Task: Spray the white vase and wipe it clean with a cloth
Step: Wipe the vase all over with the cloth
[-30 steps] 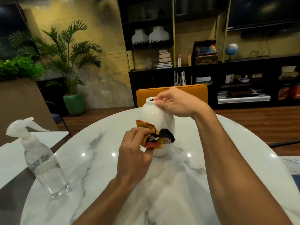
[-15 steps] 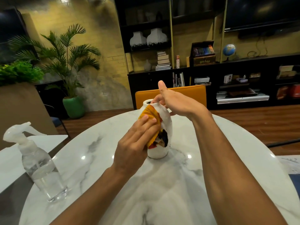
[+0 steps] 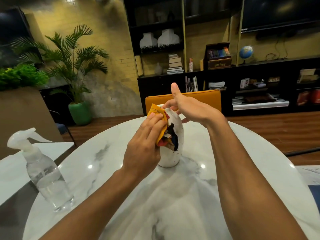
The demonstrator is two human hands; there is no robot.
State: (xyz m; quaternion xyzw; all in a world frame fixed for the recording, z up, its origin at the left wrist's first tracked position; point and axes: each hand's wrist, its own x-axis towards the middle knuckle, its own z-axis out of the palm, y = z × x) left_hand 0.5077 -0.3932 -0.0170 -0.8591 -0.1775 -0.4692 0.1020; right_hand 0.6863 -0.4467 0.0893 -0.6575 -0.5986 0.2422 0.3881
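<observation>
Left grip (image 3: 145, 144) is released: fingers lie near straight over the cloth (image 3: 156, 110) and press it flat against the left shoulder of the white vase (image 3: 180, 135). Its thumb is hidden, so a pinch cannot be told. Right grip (image 3: 192, 110) grasps the vase at the neck, fingers curled round the far side, one fingertip on the rim, thumb sticking straight up clear of the vase.

Black shelving (image 3: 225, 80) fills the wall far behind the vase and to its right. It carries stacked books (image 3: 174, 64), a globe (image 3: 245, 51) and two pale vessels (image 3: 168, 38) on an upper shelf.

Bench (image 3: 97, 170): round, white marble, grey veins. The vase stands upright near its middle, base flat on the top.

Palm plant (image 3: 74, 63) in a green pot (image 3: 80, 112) sits on the floor far behind-left of the vase.

Orange chair (image 3: 199, 96): its back is directly behind the vase, at the bench's far edge.

Spray bottle (image 3: 46, 175): clear body, white trigger head, part-full of clear liquid. It stands upright on the bench well left of the vase and nearer the camera, with neither grip on it.

The vase is white with dark specks, narrow neck over a wider body.

The cloth is yellow-orange with red, black and white patches, and bunched. Its top corner reaches the vase's rim and its lower end hangs down the front-left of the body.
</observation>
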